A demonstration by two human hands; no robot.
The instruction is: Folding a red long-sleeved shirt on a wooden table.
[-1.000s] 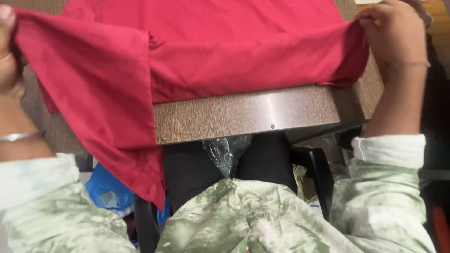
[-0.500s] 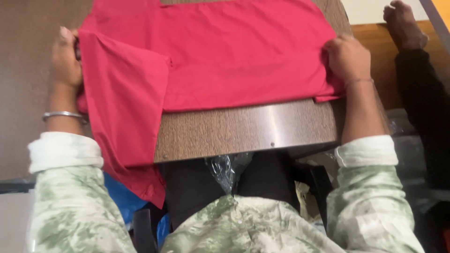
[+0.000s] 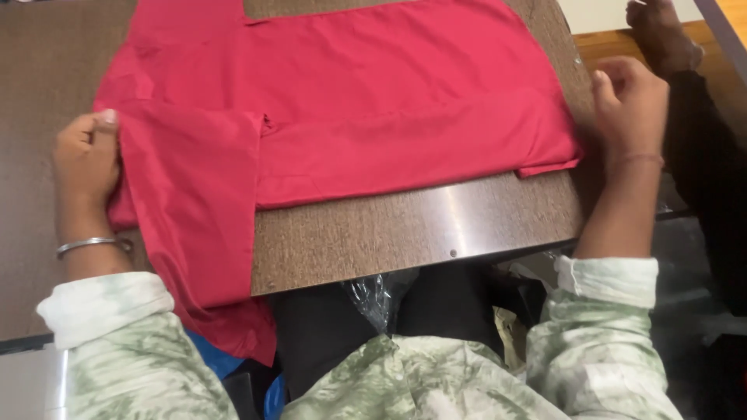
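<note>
1. Left hand (image 3: 87, 159) pinches the red cloth's (image 3: 373, 117) folded left edge.
2. Right hand (image 3: 632, 105), loosely curled and empty, hovers just right of the cloth.
3. The cloth lies between both hands on the table (image 3: 405, 229).

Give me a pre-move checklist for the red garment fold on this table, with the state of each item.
1. Left hand on the red garment at its left edge: ok.
2. Right hand on the garment: not ok, it hovers off the right edge.
3. Garment fully on the brown table: not ok, the lower left part hangs over the near edge.
4. Main panel flat: ok, only light creases.
5. Another person's hand clear of the cloth: ok, it is at the far right.
</note>
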